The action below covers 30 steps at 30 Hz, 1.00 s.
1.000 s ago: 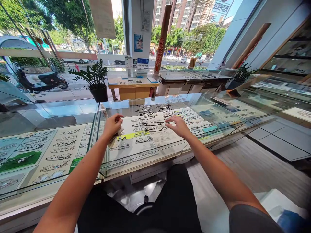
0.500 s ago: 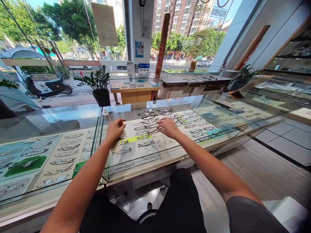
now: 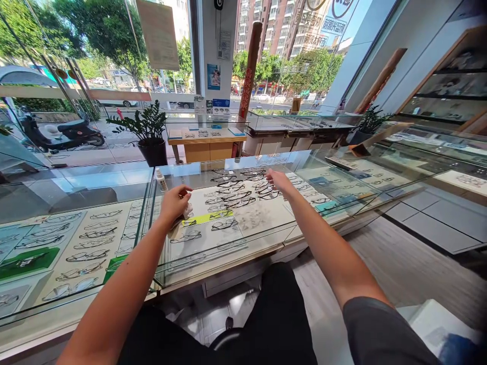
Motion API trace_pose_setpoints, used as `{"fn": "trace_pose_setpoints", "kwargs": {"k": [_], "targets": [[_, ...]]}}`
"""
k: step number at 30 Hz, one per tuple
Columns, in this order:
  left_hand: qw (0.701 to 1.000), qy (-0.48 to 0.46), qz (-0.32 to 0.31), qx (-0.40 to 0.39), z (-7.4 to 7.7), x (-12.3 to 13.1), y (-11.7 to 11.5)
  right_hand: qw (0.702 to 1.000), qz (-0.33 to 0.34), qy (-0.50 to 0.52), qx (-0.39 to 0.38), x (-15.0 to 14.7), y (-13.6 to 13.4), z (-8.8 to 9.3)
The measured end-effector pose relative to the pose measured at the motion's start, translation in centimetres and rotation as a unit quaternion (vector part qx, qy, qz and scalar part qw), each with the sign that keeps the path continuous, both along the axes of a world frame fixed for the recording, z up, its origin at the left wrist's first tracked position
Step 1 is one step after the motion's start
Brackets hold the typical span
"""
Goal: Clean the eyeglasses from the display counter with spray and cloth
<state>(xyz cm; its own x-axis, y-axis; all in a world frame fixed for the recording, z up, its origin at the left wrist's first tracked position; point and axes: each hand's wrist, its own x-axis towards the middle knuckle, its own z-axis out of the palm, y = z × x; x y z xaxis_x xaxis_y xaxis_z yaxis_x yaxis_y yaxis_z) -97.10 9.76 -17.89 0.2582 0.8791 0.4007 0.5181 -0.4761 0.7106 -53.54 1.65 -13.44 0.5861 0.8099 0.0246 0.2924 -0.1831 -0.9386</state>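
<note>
Several pairs of eyeglasses [image 3: 233, 193] lie in rows on the glass counter [image 3: 198, 175] in front of me. My left hand [image 3: 175, 205] rests at the left side of these rows, its fingers curled. Something whitish [image 3: 186, 212] shows under its fingers, too small and covered to name. Over the back right of the rows is my right hand [image 3: 279, 181], fingers drawn together beside a dark-framed pair of eyeglasses [image 3: 253, 174]. Whether its fingertips hold a frame is hidden. A small white bottle [image 3: 160, 179] stands behind my left hand.
Under the glass, more eyeglasses [image 3: 97, 233] lie in the left display case, with a green cloth [image 3: 28, 263] among them. A potted plant [image 3: 150, 134] stands beyond the counter. Farther back are other display cases [image 3: 207, 133] and windows. An open box-like stand [image 3: 361, 148] sits at right.
My right hand has moved back and to the right, away from the middle rows of eyeglasses. My left hand stays at the left side. The whole view has shifted slightly.
</note>
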Motion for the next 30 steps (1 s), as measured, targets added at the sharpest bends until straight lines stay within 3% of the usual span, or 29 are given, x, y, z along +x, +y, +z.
{"fn": "trace_pose_setpoints", "kwargs": {"k": [7,15,25,30], "targets": [[1.000,-0.001,0.008,0.012,0.0,-0.1,-0.1,0.994,-0.007,0.101,-0.032,0.0,2.1,-0.5],[1.000,0.024,0.010,0.013,-0.3,-0.1,0.2,0.990,-0.006,0.135,-0.045,-1.1,3.3,-0.4],[0.999,0.035,0.017,0.022,-0.3,0.0,0.2,0.987,-0.022,0.155,-0.028,-1.7,2.9,-0.5],[0.998,0.028,0.011,0.050,-0.3,0.1,0.1,0.988,-0.020,0.155,0.000,-2.1,1.5,0.4]]}}
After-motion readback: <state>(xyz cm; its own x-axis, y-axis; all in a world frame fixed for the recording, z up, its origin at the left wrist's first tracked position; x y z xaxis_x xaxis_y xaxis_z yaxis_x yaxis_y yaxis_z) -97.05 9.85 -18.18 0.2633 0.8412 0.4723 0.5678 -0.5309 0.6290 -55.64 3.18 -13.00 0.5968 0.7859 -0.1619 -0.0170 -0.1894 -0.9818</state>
